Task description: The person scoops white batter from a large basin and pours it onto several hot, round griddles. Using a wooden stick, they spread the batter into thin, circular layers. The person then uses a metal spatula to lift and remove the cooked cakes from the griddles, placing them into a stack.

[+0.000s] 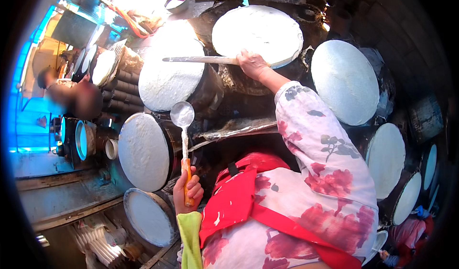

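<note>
My right hand (pixel 252 65) is closed around the end of a flat wooden stick (pixel 200 59). The stick reaches left over a large round vat (pixel 174 72) whose top is white and thick-looking. Just above that hand lies another vat with a white surface (pixel 256 32), brightly lit. Lower left, my left hand (pixel 188 190) grips the orange handle of a metal ladle (pixel 182 114). White residue coats its bowl and stem. The ladle bowl is near the edges of two white-topped vats, the lower being the left vat (pixel 143 151); contact cannot be told.
More white-topped vats stand at right (pixel 345 82) and lower left (pixel 148 217). A small bowl (pixel 176 2) sits at the top. Stacked pale items (pixel 98 240) lie lower left. One person (pixel 73 93) is at far left, another (pixel 412 233) at lower right.
</note>
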